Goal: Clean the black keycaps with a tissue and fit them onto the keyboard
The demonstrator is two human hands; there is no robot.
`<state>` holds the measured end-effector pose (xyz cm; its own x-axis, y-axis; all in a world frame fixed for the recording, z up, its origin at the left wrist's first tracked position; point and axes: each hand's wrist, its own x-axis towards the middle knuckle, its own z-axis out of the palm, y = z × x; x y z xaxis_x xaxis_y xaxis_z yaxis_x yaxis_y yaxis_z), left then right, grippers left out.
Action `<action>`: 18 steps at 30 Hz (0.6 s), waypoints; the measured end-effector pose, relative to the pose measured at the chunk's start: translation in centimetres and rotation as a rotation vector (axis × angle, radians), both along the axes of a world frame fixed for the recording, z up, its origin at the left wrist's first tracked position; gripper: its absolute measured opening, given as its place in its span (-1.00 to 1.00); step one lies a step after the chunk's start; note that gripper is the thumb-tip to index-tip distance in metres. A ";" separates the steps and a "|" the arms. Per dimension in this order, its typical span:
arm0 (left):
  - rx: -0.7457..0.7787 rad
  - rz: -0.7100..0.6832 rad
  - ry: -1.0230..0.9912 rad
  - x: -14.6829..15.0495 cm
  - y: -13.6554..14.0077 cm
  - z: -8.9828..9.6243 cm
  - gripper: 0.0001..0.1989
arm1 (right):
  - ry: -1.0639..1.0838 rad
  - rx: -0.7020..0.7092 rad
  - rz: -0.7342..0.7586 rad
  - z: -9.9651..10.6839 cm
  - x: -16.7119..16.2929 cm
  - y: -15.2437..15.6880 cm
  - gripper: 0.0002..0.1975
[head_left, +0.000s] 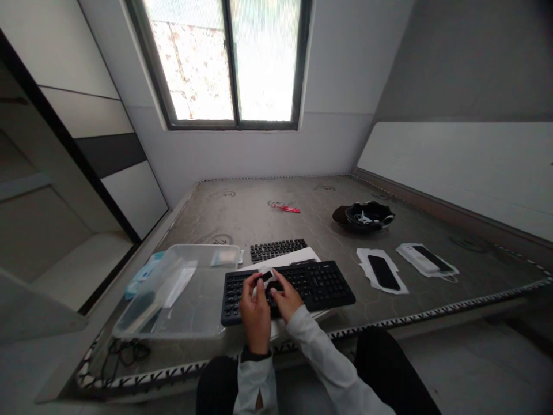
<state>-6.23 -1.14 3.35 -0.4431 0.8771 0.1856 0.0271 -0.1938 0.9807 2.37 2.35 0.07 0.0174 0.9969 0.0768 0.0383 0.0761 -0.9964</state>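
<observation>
Over a black keyboard (332, 282), my left hand (256, 308) pinches a small black rectangular piece (267, 276) between thumb and fingers. A bit of thin white material (264, 269) shows just behind the piece. Close beside it, my right hand (288, 298) has its fingers bent and closed toward the same spot; what they grip is too small to make out. The keyboard lies across a white sheet or board (302, 255), in front of me. Behind it is a separate panel of black keys (279, 249).
A clear plastic box (194, 320) stands left, a blue packet (144, 274) beside it, black cable (125, 351) in front. To the right lie a phone (383, 272) on white material, another dark device (432, 259) and a dark cap (365, 217). A red packet (287, 208) lies farther back.
</observation>
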 end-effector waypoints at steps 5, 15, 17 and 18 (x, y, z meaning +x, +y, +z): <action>-0.012 -0.136 0.080 0.4 0.3 -0.7 -0.74 | -0.209 0.057 -0.149 -0.5 4.0 -2.4 -0.74; -0.090 -0.602 0.249 4.0 -0.2 -1.1 -0.75 | -0.005 -0.068 -0.087 -0.2 10.5 -4.7 -0.53; -0.078 -0.670 0.289 4.3 -0.4 -1.1 -0.77 | 0.027 -0.083 -0.088 -0.3 11.5 -5.5 -0.53; -0.071 -0.704 0.303 4.5 -0.5 -1.0 -0.77 | 0.048 -0.086 -0.084 -0.4 12.0 -5.9 -0.55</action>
<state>-1.76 -1.66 2.34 0.2851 0.9478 0.1424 0.1900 -0.2015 0.9609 14.35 -3.58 -0.35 0.1024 0.9947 -0.0119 -0.0065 -0.0113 -0.9999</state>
